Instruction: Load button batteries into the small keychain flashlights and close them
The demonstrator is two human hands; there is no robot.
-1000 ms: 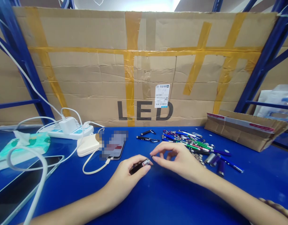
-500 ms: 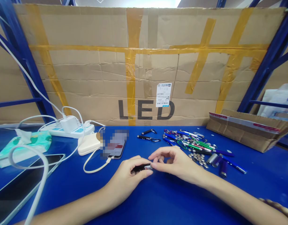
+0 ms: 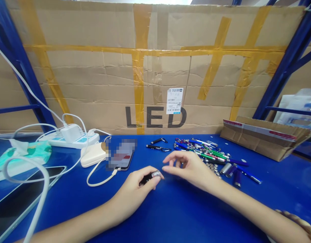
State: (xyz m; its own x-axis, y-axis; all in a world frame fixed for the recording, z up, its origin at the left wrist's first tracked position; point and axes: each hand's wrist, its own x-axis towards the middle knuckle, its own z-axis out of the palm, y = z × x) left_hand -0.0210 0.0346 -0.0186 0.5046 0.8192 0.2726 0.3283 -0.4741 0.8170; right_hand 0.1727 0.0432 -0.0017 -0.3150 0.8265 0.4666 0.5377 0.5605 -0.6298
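**Left hand [image 3: 136,185]:** we see it curled and closed around a slim black penlight with a silver metal end [image 3: 150,178], gripping the black barrel with its fingers.

**Right hand [image 3: 188,167]:** half open, fingers loosely curved, and holding nothing that we can see. Its fingertips [image 3: 167,161] hover just beside the silver end.

**Penlight's place:** it lies across the left hand's fingers, low over the table and tilted, with the silver end poking out toward the right hand.

**Work surface:** a glossy blue tabletop [image 3: 193,216] runs under both forearms.

**Ahead of the hands:** two black penlights with carabiner clips [image 3: 155,144] lie side by side. To their right is a loose heap of multicoloured clip-on pens [image 3: 202,147].

**Near the right hand:** a scatter of small silver button cells [image 3: 213,166] and short purple metal tubes [image 3: 236,180] lies just past the fingers.

**Left of the hands:** a smartphone with a pixelated screen [image 3: 121,156] lies wired to a cream power bank [image 3: 93,155].

**Behind:** a tan cardboard sheet with yellow tape and printed black letters reading LED [image 3: 155,67] stands against the blue steel shelving [image 3: 23,74].
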